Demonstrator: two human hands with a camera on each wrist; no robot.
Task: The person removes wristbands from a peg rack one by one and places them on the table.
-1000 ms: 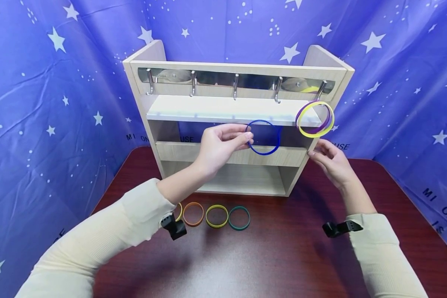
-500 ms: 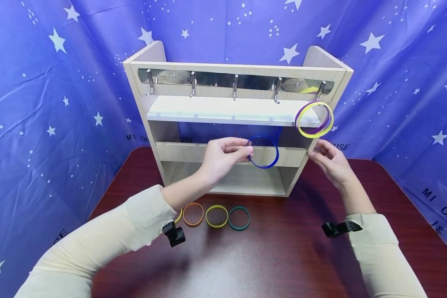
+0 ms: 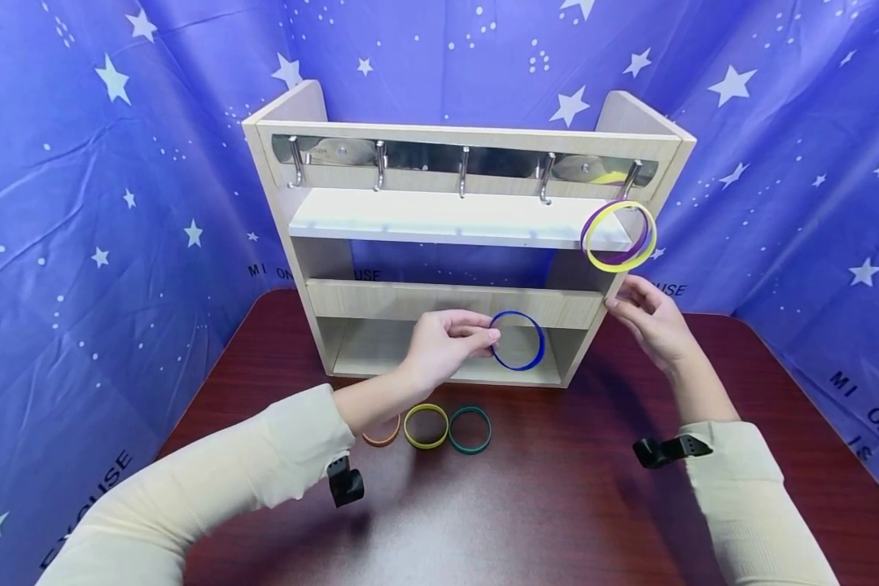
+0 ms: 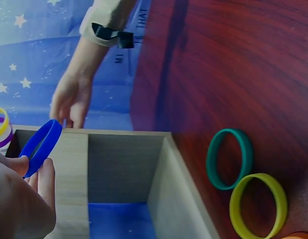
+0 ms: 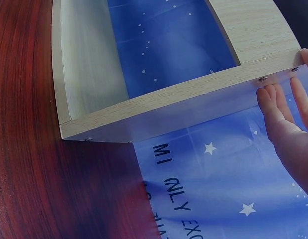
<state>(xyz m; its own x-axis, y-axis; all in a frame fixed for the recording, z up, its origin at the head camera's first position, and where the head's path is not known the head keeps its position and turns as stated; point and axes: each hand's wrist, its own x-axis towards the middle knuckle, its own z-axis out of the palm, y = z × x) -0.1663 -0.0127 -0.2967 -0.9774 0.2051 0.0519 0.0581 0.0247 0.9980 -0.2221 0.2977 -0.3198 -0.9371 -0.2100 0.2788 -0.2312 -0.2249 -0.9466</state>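
Your left hand (image 3: 447,342) pinches blue band (image 3: 517,341), now lowered from hook height to front of rack's (image 3: 469,146) bottom opening, above table (image 3: 557,505). Your right hand (image 3: 648,321), fingers straight, steadies rack's side. Hanging appears abandoned or reversed.

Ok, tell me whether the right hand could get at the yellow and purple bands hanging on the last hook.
Probably yes. The right hand rests with straight fingers on the rack's right side panel, holding nothing. The yellow and purple bands hang on the end hook just above it, with nothing between them.
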